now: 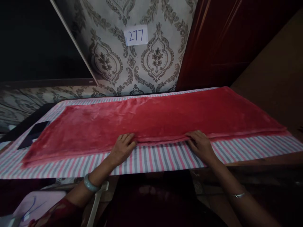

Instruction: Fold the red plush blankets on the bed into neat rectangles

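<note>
Two hands work at the near edge of one blanket (156, 113). The left hand (123, 146) pinches that edge, fingers on top and thumb at the rim; the right hand (200, 145) does likewise, well apart from it. How many layers each pinch takes in cannot be told.

The blanket lies flat on a striped sheet (163, 157), reaching away from the hands and out past both of them. It appears doubled: a lower layer shows to the right of the right hand. Between the hands the edge forms a thick, slightly uneven lip. Faint creases mark the far side, beyond the left hand. A strip of bare sheet runs on the near side of both hands.

In my judgement, the step in hand is the squaring or gathering of this near edge. Further work on it calls for an even pull from both hands, with every layer caught; a loose lower layer would leave the edge crooked. The stretches outside each hand are unsupported by any grip and could lag or skew.

Well to the left of the left hand, a dark flat object (33, 135) lies just beside the blanket's left end; whether the blanket overlaps it cannot be told. A sideways drag could disturb it. Beyond the hands, a card (136, 35) marked 277 is on the wall (131, 67).
</note>
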The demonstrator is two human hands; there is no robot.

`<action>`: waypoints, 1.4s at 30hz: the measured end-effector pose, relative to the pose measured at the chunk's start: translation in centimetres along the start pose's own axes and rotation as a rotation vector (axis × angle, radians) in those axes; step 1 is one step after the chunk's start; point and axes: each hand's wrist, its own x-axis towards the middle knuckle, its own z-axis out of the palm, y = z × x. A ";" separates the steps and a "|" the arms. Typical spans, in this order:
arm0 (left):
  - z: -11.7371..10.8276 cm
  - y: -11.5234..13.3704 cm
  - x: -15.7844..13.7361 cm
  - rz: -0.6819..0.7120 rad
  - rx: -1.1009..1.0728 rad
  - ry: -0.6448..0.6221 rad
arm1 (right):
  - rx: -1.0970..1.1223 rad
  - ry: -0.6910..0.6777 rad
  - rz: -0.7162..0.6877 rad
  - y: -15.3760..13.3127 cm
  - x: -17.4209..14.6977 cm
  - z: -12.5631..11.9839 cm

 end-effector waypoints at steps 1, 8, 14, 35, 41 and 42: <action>-0.2 0.1 0.0 0.002 -0.014 0.010 | -0.009 -0.013 -0.005 0.1 -0.1 0.0; -0.6 -0.1 -1.2 0.010 -0.124 0.009 | -0.070 -0.080 -0.063 -0.3 -0.8 0.0; 0.5 -1.1 -1.6 0.006 -0.179 0.122 | -0.195 -0.086 0.065 -0.8 -0.6 -0.8; 1.1 -0.6 -0.5 -0.008 -0.172 0.097 | -0.422 -0.086 0.211 7.0 -3.4 -3.8; -0.1 0.8 -0.6 -0.097 -0.176 0.024 | -0.497 -0.013 0.164 5.8 -3.7 -2.9; -0.3 1.0 -0.6 -0.123 -0.176 0.025 | -0.504 -0.006 0.162 4.7 -3.4 -2.4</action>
